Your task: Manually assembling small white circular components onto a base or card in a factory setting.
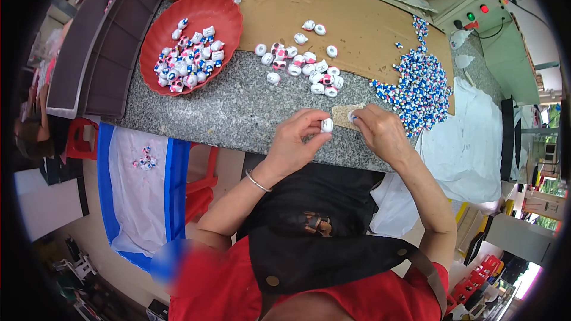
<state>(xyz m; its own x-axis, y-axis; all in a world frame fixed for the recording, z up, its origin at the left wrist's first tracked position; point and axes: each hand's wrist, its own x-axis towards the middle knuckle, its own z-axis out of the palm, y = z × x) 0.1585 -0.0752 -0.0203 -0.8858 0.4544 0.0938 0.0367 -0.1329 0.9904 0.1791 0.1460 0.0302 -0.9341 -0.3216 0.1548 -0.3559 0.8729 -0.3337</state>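
Note:
My left hand (pixel 295 141) pinches a white toy head (pixel 326 125) between thumb and fingertips, just above the table's near edge. Close beside it, my right hand (pixel 383 132) has its fingers pressed together on a small white and blue piece (pixel 352 117), mostly covered by the fingertips. Between the two hands lies a beige rough pad (pixel 342 115). Beyond them, several loose white toy heads (pixel 308 69) with pink and black markings are spread over cardboard and stone. To the right spreads a large pile of tiny blue and white pieces (pixel 422 86).
A red scalloped bowl (pixel 231 24) at the left holds assembled figures (pixel 190 59). The cardboard sheet (pixel 357 18) covers the back of the speckled stone table (pixel 238 104). A blue-rimmed bin (pixel 178 184) stands below left. White cloth (pixel 470 148) hangs at right, near a machine with lit buttons (pixel 484 9).

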